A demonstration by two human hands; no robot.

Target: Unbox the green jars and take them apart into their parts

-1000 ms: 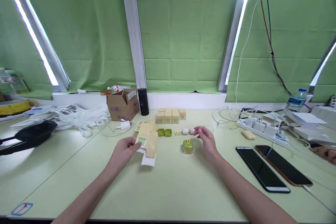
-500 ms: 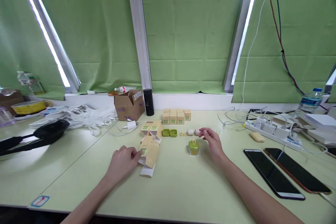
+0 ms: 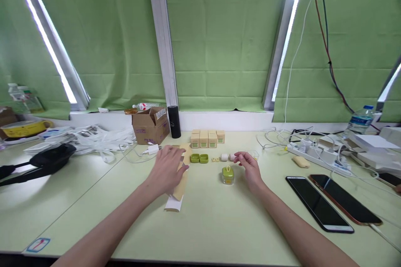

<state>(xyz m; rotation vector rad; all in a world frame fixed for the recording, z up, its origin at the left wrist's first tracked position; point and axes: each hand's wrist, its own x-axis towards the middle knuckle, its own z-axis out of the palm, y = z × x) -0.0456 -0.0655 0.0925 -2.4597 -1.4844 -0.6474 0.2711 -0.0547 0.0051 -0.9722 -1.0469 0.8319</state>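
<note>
My left hand is spread above the flattened tan cartons and hides most of them; whether it touches them is unclear. To their right lie two green trays, small yellow pieces and white rolls. My right hand has its thumb and fingertips close together beside the rolls, and what they hold, if anything, is too small to tell. Between the hands stands a small clear container with a green lid and looped handle. Small tan boxes form a group behind.
An open brown carton and a black cylinder stand at the back. Two phones and a power strip with cables lie on the right. A black item and white cables are on the left.
My left hand has lifted from the front carton, moved forward and spread over the cartons. My right hand has stayed beside the rolls. The view has shifted slightly.
</note>
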